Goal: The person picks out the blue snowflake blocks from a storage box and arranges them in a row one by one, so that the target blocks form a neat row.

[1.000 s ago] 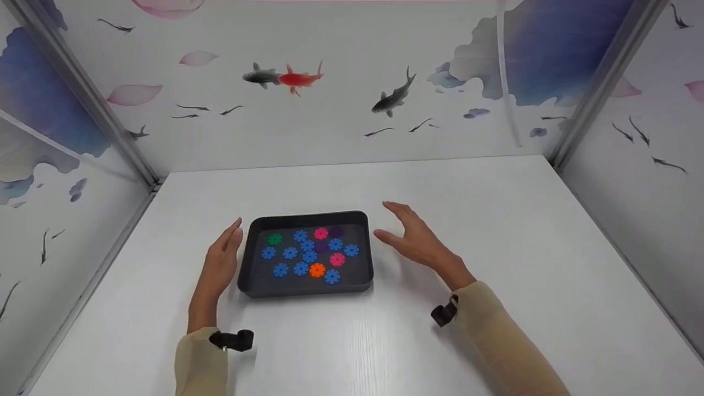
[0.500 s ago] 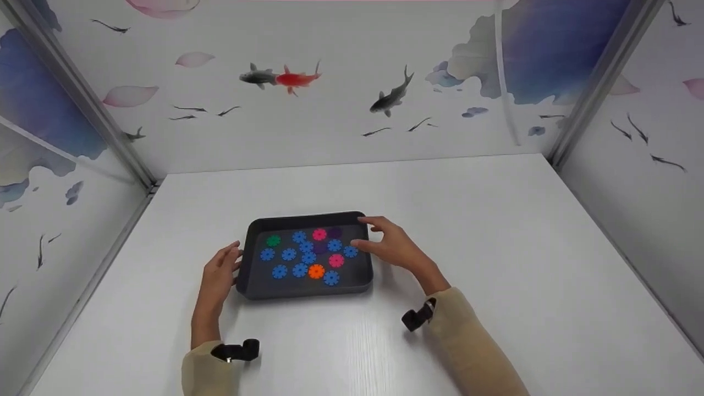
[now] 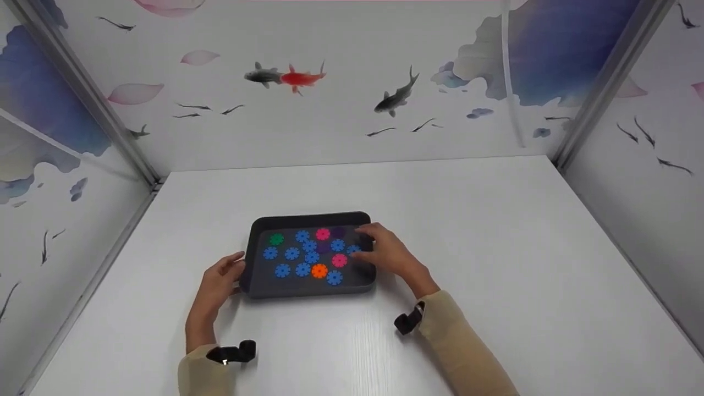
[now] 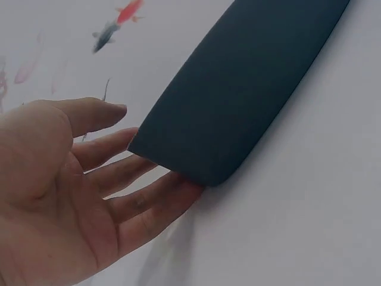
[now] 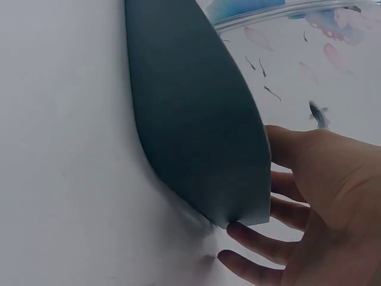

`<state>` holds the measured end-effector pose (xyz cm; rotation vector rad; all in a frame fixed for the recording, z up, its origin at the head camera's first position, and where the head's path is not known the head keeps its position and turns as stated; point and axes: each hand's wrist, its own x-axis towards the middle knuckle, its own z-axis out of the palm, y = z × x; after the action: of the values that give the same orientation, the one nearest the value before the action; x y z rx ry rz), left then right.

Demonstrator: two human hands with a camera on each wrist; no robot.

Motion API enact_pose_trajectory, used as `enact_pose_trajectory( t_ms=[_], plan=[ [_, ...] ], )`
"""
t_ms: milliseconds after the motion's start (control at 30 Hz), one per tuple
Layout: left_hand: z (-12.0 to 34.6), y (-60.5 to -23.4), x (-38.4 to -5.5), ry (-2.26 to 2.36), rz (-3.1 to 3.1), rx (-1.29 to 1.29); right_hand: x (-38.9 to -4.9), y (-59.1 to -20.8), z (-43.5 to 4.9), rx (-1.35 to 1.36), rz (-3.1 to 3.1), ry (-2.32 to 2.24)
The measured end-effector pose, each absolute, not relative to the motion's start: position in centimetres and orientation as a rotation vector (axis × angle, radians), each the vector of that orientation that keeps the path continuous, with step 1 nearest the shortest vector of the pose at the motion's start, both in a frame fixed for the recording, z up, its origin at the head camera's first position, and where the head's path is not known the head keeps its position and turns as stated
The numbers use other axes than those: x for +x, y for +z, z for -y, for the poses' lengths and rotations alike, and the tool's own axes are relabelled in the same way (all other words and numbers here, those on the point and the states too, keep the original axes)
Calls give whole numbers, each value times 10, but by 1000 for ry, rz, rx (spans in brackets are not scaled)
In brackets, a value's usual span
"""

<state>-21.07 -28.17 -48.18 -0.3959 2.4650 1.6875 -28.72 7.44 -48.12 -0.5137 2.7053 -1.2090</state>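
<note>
A dark grey tray [image 3: 308,294] lies on the white table, with several small notched plastic discs inside, mostly blue ones [image 3: 282,270]. At the tray's left end rests my left hand [image 3: 217,283]; its fingers touch the outer wall, and in the left wrist view the thumb stands apart from the rim. My right hand [image 3: 390,253] reaches over the right rim, thumb and forefinger spread with a gap between them. Its thumb tip covers part of a blue disc [image 3: 353,249]. In the right wrist view, the tray wall [image 5: 196,119] hides some fingertips, while two lower fingers stay outside.
Green [image 3: 276,239], orange [image 3: 319,270], pink [image 3: 339,260] and dark purple [image 3: 337,232] discs also lie in the tray. White panels with painted fish [image 3: 302,78] enclose the table [image 3: 467,220] at the back and both sides.
My right hand has come leftward from beside the tray to over its right rim. My left hand has slid nearer along the tray's left end. The discs appear unmoved.
</note>
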Motion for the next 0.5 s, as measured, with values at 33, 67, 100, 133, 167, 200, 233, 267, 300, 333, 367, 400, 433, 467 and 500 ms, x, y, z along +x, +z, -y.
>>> enact_pose_trajectory(
  t_ms=[33, 67, 100, 133, 167, 200, 233, 267, 300, 333, 367, 400, 433, 467, 500],
  plan=[
    [282, -483, -211, 1682, -2469, -391, -287, -482, -74, -521, -2733, -1179],
    [282, -484, -211, 1678, -2474, -386, -287, -483, -73, -525, -2762, -1144],
    [281, -485, -211, 1679, -2475, -382, -287, -484, -73, -523, -2784, -1107],
    [281, -486, -211, 1680, -2476, -378, -287, -484, -73, -524, -2805, -1079],
    [282, -487, -212, 1680, -2474, -377, -287, -485, -72, -525, -2820, -1052],
    [282, -487, -212, 1678, -2472, -377, -287, -485, -72, -528, -2834, -1028],
    [282, -488, -212, 1679, -2470, -379, -288, -486, -71, -534, -2843, -1009],
    [282, -488, -212, 1685, -2467, -379, -288, -486, -70, -538, -2850, -999],
    [283, -488, -212, 1688, -2465, -381, -288, -486, -70, -540, -2858, -994],
    [283, -489, -212, 1686, -2466, -382, -289, -486, -69, -543, -2866, -991],
    [283, -489, -212, 1685, -2465, -382, -289, -486, -68, -543, -2874, -985],
    [284, -489, -212, 1679, -2468, -380, -289, -487, -67, -540, -2883, -982],
    [284, -489, -211, 1676, -2470, -379, -289, -487, -66, -537, -2891, -978],
    [284, -489, -211, 1674, -2473, -378, -288, -487, -65, -532, -2899, -976],
    [284, -490, -211, 1670, -2475, -379, -288, -487, -64, -525, -2906, -970]
  ],
)
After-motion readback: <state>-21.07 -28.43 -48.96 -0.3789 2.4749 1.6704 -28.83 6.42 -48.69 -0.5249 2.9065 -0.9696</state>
